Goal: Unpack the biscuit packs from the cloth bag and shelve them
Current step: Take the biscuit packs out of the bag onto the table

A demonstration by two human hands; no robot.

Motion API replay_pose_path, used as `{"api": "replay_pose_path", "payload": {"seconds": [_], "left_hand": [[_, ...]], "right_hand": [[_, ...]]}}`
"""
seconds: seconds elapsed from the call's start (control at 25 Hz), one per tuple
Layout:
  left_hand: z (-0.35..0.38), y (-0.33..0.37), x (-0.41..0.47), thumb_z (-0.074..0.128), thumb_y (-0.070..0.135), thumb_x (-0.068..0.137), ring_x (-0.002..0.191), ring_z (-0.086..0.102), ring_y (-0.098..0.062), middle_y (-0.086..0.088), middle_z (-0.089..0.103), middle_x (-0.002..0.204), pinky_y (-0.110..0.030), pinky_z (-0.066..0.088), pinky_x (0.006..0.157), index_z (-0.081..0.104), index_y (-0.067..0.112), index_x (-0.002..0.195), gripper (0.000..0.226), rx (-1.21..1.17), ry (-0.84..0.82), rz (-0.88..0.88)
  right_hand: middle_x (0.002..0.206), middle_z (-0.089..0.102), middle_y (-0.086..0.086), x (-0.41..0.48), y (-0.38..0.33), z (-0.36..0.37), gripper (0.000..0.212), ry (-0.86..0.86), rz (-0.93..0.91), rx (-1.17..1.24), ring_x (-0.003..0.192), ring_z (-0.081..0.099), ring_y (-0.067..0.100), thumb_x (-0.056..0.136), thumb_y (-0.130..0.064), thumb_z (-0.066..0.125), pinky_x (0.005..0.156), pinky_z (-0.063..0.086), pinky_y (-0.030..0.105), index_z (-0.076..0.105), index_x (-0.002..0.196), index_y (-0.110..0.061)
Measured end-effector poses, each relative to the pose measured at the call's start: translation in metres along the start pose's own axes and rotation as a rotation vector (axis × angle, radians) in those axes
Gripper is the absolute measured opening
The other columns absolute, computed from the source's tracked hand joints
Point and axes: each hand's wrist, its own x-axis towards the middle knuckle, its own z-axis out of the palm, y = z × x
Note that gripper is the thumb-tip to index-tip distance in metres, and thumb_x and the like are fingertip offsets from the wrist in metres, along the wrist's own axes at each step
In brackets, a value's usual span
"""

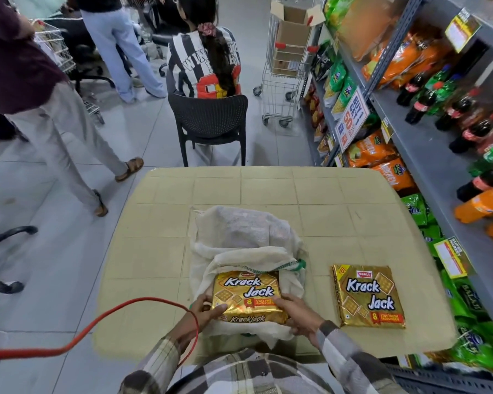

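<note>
A cream cloth bag (241, 237) lies on the beige table (268, 189), its mouth turned toward me. A gold Krack Jack biscuit pack (246, 294) sticks halfway out of the mouth. My left hand (204, 309) grips the pack's left near corner, thumb on top. My right hand (298, 315) grips its right near corner. Another gold Krack Jack pack (367, 297) lies flat on the table to the right of the bag, apart from both hands.
Grey metal shelves (427, 143) with snack bags and soda bottles run along the right. A black chair (211, 123) with a seated person stands beyond the table, a wire trolley (282, 89) next to it. People stand at left. A red cable (103, 322) crosses my left wrist.
</note>
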Motion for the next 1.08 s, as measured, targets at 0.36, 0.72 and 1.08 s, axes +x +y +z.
{"api": "replay_pose_path", "payload": {"seconds": [0.36,0.72,1.08], "left_hand": [[-0.004,0.038,-0.086,0.077,0.066,0.062,0.078,0.076,-0.018,-0.008,0.077,0.085,-0.024,0.055,0.068,0.067,0.015,0.090,0.060,0.095,0.022,0.164],[-0.037,0.056,-0.134,0.071,0.053,0.069,0.082,0.068,-0.009,0.003,0.075,0.097,-0.033,0.045,0.067,0.063,0.036,0.102,0.038,0.101,0.252,0.422],[-0.172,0.088,-0.056,0.066,0.024,0.089,0.097,0.068,-0.012,-0.002,0.072,0.111,-0.020,0.056,0.078,0.057,0.018,0.120,0.033,-0.168,0.451,0.561]], "right_hand": [[0.105,0.075,0.016,-0.084,0.013,-0.013,0.043,-0.016,-0.071,0.237,0.077,0.076,0.038,0.084,-0.028,0.076,0.051,0.050,0.029,0.056,0.120,-0.016],[0.100,0.079,0.004,-0.117,-0.060,0.010,0.051,-0.111,-0.423,-0.040,0.081,0.075,0.019,0.081,-0.036,0.074,0.060,0.056,0.031,0.047,0.124,-0.034],[0.123,0.070,0.000,0.002,-0.195,0.137,0.047,-0.096,-0.695,-0.211,0.103,0.070,0.018,0.097,-0.030,0.059,0.086,0.060,0.041,0.041,0.140,-0.034]]}}
